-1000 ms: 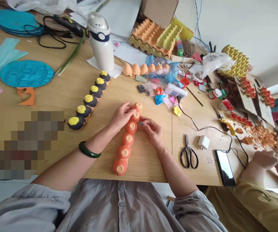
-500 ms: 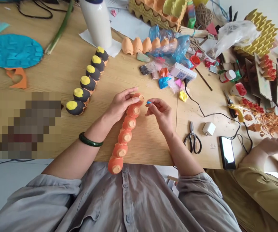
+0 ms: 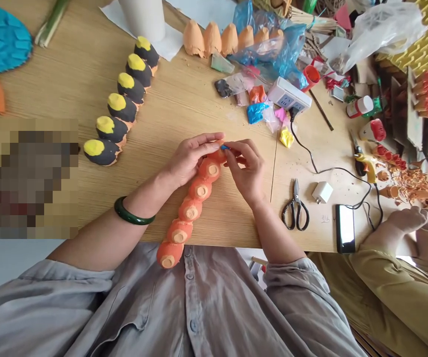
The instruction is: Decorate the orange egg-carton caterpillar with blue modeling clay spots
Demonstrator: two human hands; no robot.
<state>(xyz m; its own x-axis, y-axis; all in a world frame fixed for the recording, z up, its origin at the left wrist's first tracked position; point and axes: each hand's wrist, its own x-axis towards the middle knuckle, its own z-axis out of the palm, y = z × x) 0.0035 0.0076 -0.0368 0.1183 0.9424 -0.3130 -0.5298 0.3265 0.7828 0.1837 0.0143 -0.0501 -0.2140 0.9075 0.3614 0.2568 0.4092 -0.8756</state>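
Observation:
An orange egg-carton strip (image 3: 190, 210), a row of rounded cups with pale round tops, runs from the table past its near edge. My left hand (image 3: 192, 157) grips its far end, thumb on top and fingers along the side. Between the thumb and fingertips of my right hand (image 3: 247, 166) is a small piece of blue clay (image 3: 224, 147), pressed against the farthest cup. That cup's top is mostly hidden by my fingers. Left of my hands lies a second egg-carton strip (image 3: 119, 103), black with yellow tops.
Scissors (image 3: 295, 206), a white plug adapter (image 3: 322, 192) and a phone (image 3: 345, 228) lie to the right. Beyond are a power strip (image 3: 289, 94), clay packets (image 3: 257, 113) and a plain carton strip (image 3: 213, 38). Another person's hand (image 3: 407, 220) rests at the far right.
My right hand has moved left, bringing the blue clay onto the strip's far cup. My left hand still holds the strip, now tilted a little more. The camera view has shifted.

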